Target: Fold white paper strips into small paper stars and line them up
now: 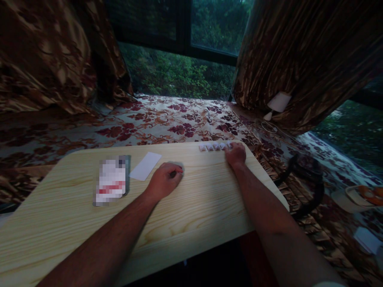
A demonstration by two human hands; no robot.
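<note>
My left hand (164,180) rests on the light wooden table (194,207) near its middle, fingers curled into a loose fist; what is under them is hidden. My right hand (236,153) lies at the table's far right edge, fingers bent down on the end of a row of small pale cards or tiles (213,147). A white blank card (145,166) lies just left of my left hand. Further left sits a dark-edged packet (112,181) with a white and red face.
A floral red and cream cloth (167,119) covers the surface behind the table. Brown patterned curtains (299,59) hang left and right of a window showing greenery. A dark cable or strap (311,179) lies at the right, beside a white plug (279,102).
</note>
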